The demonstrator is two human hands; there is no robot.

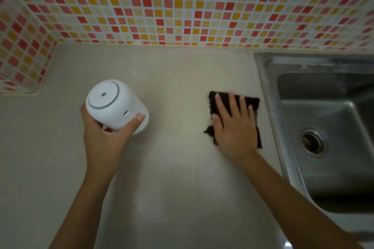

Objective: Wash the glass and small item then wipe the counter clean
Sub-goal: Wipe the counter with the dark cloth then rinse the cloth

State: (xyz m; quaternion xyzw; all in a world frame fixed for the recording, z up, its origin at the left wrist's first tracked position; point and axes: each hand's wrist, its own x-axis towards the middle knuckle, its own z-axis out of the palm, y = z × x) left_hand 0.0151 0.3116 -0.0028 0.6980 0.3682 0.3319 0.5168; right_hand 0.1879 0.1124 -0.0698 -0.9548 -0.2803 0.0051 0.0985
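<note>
My left hand (105, 135) grips a white cylindrical appliance (115, 105) with a round top and a small hole in its middle, tilted and lifted off the beige counter (162, 168). My right hand (232, 125) lies flat, fingers spread, pressing a dark cloth (253, 103) onto the counter just left of the sink. The cloth shows around my fingers and palm. No glass is in view.
A steel sink (332, 147) with a round drain (312, 142) fills the right side, its rim close to the cloth. A wall of red, orange and yellow mosaic tiles (182, 6) runs along the back and juts out at the left.
</note>
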